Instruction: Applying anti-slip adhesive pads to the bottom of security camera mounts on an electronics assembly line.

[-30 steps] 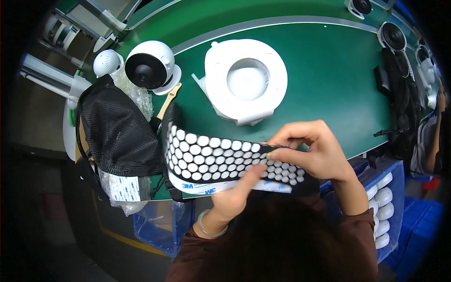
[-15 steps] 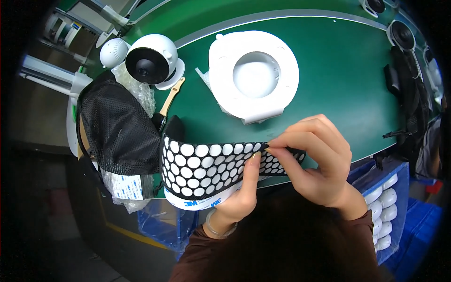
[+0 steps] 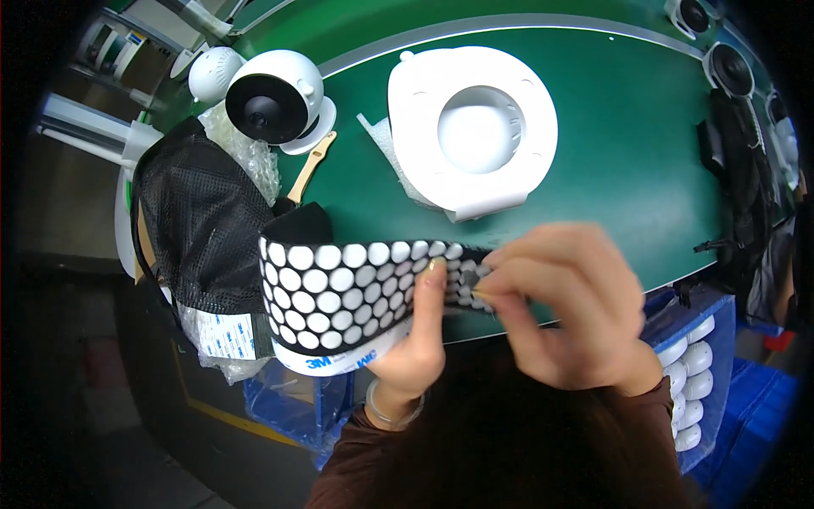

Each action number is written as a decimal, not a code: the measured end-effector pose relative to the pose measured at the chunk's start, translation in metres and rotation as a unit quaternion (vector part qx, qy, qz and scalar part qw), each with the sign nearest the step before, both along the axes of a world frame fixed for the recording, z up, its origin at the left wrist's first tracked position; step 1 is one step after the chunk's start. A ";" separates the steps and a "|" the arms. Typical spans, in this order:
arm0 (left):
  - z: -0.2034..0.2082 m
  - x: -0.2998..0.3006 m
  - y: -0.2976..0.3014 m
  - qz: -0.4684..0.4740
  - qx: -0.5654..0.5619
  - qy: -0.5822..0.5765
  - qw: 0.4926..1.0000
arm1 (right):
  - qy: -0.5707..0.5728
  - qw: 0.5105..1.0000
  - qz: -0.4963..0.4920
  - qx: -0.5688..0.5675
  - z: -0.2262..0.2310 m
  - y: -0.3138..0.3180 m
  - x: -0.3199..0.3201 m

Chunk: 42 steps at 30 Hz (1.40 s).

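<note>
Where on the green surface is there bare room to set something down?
Bare green table lies between the white round housing and the black items at right. The left is crowded: dome camera, black mesh bag, dotted sheet.

Work surface: green mat-covered bench [image 3: 644, 170], curved pale edge strip along far side [image 3: 509, 21]. Grey metal frame rails [image 3: 76, 127] at left. Blue plastic bins [image 3: 712, 356] below bench front, right one holding white rounded parts. Floor dark, detail unclear. Lighting even, overhead.
</note>
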<state>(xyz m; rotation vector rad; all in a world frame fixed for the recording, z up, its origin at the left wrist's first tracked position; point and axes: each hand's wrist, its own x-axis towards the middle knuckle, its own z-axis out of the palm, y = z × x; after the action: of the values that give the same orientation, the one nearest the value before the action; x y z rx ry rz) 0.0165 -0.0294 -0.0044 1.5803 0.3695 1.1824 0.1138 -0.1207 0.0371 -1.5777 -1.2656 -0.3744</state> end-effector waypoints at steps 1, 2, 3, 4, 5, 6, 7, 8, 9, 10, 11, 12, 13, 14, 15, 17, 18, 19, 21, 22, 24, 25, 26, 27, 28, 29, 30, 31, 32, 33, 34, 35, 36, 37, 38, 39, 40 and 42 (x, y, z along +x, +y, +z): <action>0.001 0.004 0.002 0.026 -0.035 -0.017 0.999 | 0.014 1.000 0.001 0.001 0.007 0.000 0.004; -0.001 0.002 0.007 0.015 -0.050 -0.020 0.998 | 0.016 1.000 -0.003 0.009 0.009 0.005 0.008; 0.005 0.004 0.010 -0.016 -0.086 -0.031 0.996 | 0.016 1.000 -0.013 0.017 0.013 0.009 0.016; 0.010 0.006 0.014 -0.045 -0.078 -0.031 0.995 | 0.037 0.999 0.003 0.002 0.016 0.012 0.022; 0.015 0.009 0.017 -0.075 -0.069 -0.031 0.994 | 0.036 0.999 0.000 0.002 0.018 0.014 0.025; 0.016 0.012 0.018 -0.062 -0.070 -0.023 0.995 | 0.046 0.999 -0.005 -0.027 0.020 0.018 0.026; 0.017 0.012 0.017 -0.073 -0.090 -0.037 0.993 | 0.056 0.997 -0.010 -0.057 0.021 0.021 0.027; 0.018 0.012 0.016 -0.083 -0.110 -0.050 0.989 | 0.067 0.996 -0.011 -0.065 0.022 0.023 0.028; 0.019 0.009 0.018 -0.095 -0.118 -0.030 0.988 | 0.067 0.995 -0.009 -0.066 0.022 0.025 0.028; 0.016 0.010 0.018 -0.101 -0.116 -0.044 0.987 | 0.080 0.994 -0.007 -0.079 0.021 0.026 0.029; 0.013 0.012 0.018 -0.107 -0.114 -0.058 0.986 | 0.093 0.991 -0.005 -0.091 0.020 0.027 0.029; 0.014 0.011 0.018 -0.122 -0.119 -0.056 0.984 | 0.093 0.991 -0.003 -0.092 0.020 0.028 0.029; 0.014 0.012 0.018 -0.129 -0.123 -0.073 0.981 | 0.100 0.991 -0.006 -0.089 0.020 0.028 0.029; 0.014 0.013 0.018 -0.136 -0.126 -0.089 0.979 | 0.106 0.991 -0.010 -0.086 0.020 0.029 0.029; 0.013 0.012 0.019 -0.147 -0.119 -0.097 0.977 | 0.111 0.990 -0.001 -0.086 0.021 0.029 0.029; 0.014 0.011 0.021 -0.143 -0.107 -0.089 0.980 | 0.114 0.989 0.001 -0.090 0.022 0.031 0.028; 0.014 0.011 0.021 -0.144 -0.095 -0.081 0.982 | 0.115 0.989 -0.001 -0.093 0.022 0.031 0.028; 0.014 0.011 0.022 -0.147 -0.089 -0.079 0.982 | 0.116 0.989 -0.001 -0.094 0.022 0.031 0.029; 0.015 0.012 0.022 -0.152 -0.087 -0.082 0.981 | 0.115 0.989 -0.001 -0.093 0.023 0.031 0.029; 0.016 0.013 0.021 -0.157 -0.085 -0.086 0.980 | 0.116 0.989 -0.001 -0.094 0.024 0.030 0.029; 0.015 0.013 0.022 -0.157 -0.083 -0.086 0.980 | 0.135 0.986 -0.002 -0.102 0.025 0.030 0.029; 0.015 0.013 0.022 -0.158 -0.080 -0.085 0.980 | 0.135 0.985 -0.001 -0.103 0.025 0.030 0.029; 0.015 0.013 0.022 -0.158 -0.081 -0.085 0.980 | 0.137 0.985 0.001 -0.103 0.025 0.031 0.030; 0.016 0.012 0.019 -0.136 -0.089 -0.065 0.985 | 0.139 0.985 0.003 -0.103 0.026 0.031 0.030; 0.016 0.012 0.018 -0.113 -0.097 -0.045 0.988 | 0.139 0.985 0.003 -0.103 0.025 0.031 0.030; 0.016 0.013 0.020 -0.114 -0.097 -0.045 0.988 | 0.130 0.987 0.003 -0.099 0.024 0.031 0.031; 0.015 0.013 0.023 -0.142 -0.079 -0.070 0.984 | 0.121 0.988 0.005 -0.095 0.024 0.032 0.031; 0.014 0.013 0.024 -0.170 -0.060 -0.094 0.979 | 0.121 0.988 0.005 -0.095 0.023 0.032 0.031; 0.015 0.012 0.024 -0.170 -0.061 -0.094 0.979 | 0.108 0.990 -0.005 -0.094 0.023 0.032 0.030; 0.015 0.012 0.023 -0.168 -0.072 -0.093 0.979 | 0.096 0.991 -0.014 -0.093 0.022 0.033 0.029; 0.015 0.012 0.023 -0.166 -0.083 -0.092 0.978 | 0.096 0.991 -0.014 -0.094 0.022 0.033 0.029; 0.015 0.011 0.022 -0.166 -0.083 -0.092 0.978 | 0.087 0.991 -0.022 -0.097 0.023 0.033 0.028; 0.016 0.010 0.021 -0.163 -0.095 -0.089 0.978 | 0.079 0.991 -0.028 -0.099 0.023 0.033 0.027; 0.017 0.010 0.020 -0.159 -0.108 -0.087 0.977 | 0.080 0.991 -0.027 -0.099 0.024 0.033 0.027; 0.017 0.009 0.020 -0.158 -0.108 -0.086 0.978 | 0.048 0.992 -0.033 -0.112 0.024 0.033 0.025; 0.017 0.010 0.020 -0.147 -0.099 -0.082 0.981 | 0.016 0.991 -0.043 -0.125 0.025 0.033 0.025; 0.016 0.010 0.021 -0.135 -0.090 -0.077 0.984 | 0.049 0.993 -0.061 -0.083 0.024 0.035 0.024; 0.018 0.002 0.024 -0.144 -0.096 -0.035 0.984 | 0.125 0.990 -0.039 0.044 0.020 0.035 0.023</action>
<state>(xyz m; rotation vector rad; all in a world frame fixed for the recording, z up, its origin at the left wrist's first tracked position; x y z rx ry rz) 0.0187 -0.0059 0.0135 1.3676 0.1939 0.9470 0.1367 -0.0856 0.0572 -1.5483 -0.9847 -0.2670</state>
